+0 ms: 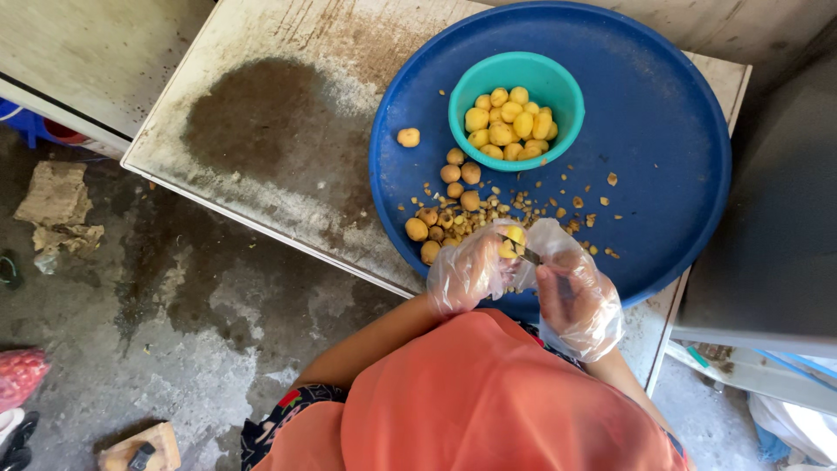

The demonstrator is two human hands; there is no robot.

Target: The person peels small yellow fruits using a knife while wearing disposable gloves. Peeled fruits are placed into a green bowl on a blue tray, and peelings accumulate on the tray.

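The left hand, in a thin clear glove, is curled shut around a small yellow fruit held over the near edge of the blue tray. The right hand, gloved too, is closed on a small knife whose blade touches the fruit; its long axis runs from near right to far left, tip toward the fruit. By my judgement the work is well along: the teal bowl farther back is nearly full of peeled yellow fruits, while about nine brown unpeeled ones lie left of the scattered peelings (one sits apart, far left). The tray rests on a stained table.
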